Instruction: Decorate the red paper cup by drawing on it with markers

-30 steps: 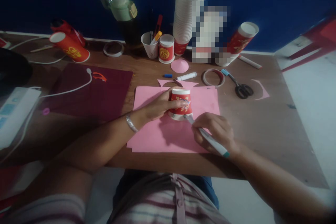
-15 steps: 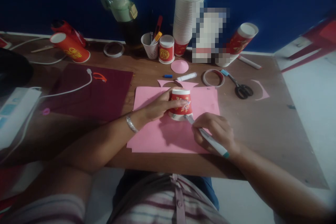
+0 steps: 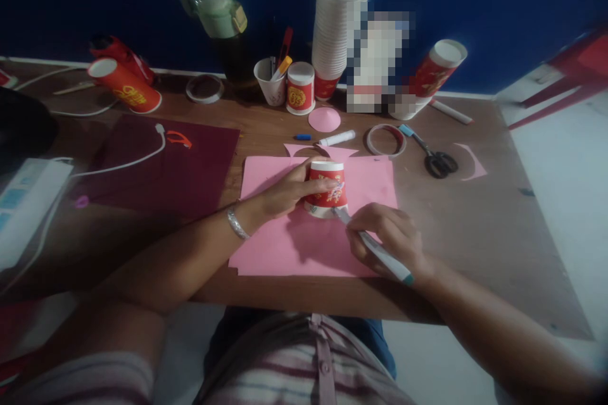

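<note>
My left hand [image 3: 297,190] is closed round a red and white paper cup [image 3: 323,197], held upside down over the pink paper [image 3: 270,240]. Gold patterns cover the cup's red side, and dark marks show on its white lower band. In my right hand [image 3: 387,237] is a white marker [image 3: 386,257] with a green end, gripped like a pen. Its tip meets the white band near the cup's rim, at the lower right. Just behind the cup lie a small blue cap [image 3: 303,137] and another white marker [image 3: 337,138].
A pink paper cone [image 3: 325,119], a tape roll [image 3: 386,140] and black scissors [image 3: 441,163] lie beyond the paper. Farther back stand a tall stack of paper cups [image 3: 339,25], a cup of pens [image 3: 270,85] and a bottle [image 3: 221,22]. A white cable [image 3: 118,168] crosses the left side.
Almost nothing differs. Both hands keep their hold on the cup and the marker, with the tip still at the white band; the whole view has shifted very slightly.
</note>
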Demonstrator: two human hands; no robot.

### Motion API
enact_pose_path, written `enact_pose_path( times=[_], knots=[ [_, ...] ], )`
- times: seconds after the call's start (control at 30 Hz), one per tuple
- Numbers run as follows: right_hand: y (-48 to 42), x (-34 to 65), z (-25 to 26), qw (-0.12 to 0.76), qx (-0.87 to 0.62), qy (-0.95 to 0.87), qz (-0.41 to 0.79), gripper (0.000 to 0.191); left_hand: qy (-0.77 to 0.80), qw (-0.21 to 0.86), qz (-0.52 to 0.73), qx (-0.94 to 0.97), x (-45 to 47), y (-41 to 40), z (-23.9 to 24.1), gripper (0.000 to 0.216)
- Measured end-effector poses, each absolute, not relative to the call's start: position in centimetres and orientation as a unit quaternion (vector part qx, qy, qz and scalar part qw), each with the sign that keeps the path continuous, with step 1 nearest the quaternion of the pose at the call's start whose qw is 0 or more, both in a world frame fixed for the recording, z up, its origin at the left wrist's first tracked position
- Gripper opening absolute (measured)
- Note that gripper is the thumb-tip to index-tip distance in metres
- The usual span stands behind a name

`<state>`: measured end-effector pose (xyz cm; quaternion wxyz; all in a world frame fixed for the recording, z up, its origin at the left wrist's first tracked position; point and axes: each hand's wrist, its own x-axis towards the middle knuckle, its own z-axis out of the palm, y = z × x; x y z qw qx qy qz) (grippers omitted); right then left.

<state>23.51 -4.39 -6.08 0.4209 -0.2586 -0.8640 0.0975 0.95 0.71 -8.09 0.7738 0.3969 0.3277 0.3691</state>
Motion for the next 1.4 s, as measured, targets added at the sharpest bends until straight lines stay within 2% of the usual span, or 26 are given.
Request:
enact_pose_path(
  times=[0.5,1.4],
  knots=[
    [-4.39,23.48,-5.65,0.425,-0.262,-0.862,0.087,0.026,0.319,0.777,0.367,0.401,1.01,0.72,-8.08,0.038],
    [-4.35,23.5,-5.92,0.423,-0.249,-0.866,0.099,0.027,0.336,0.769,0.372,0.397,0.98,0.65,-8.22,0.045]
  ],
)
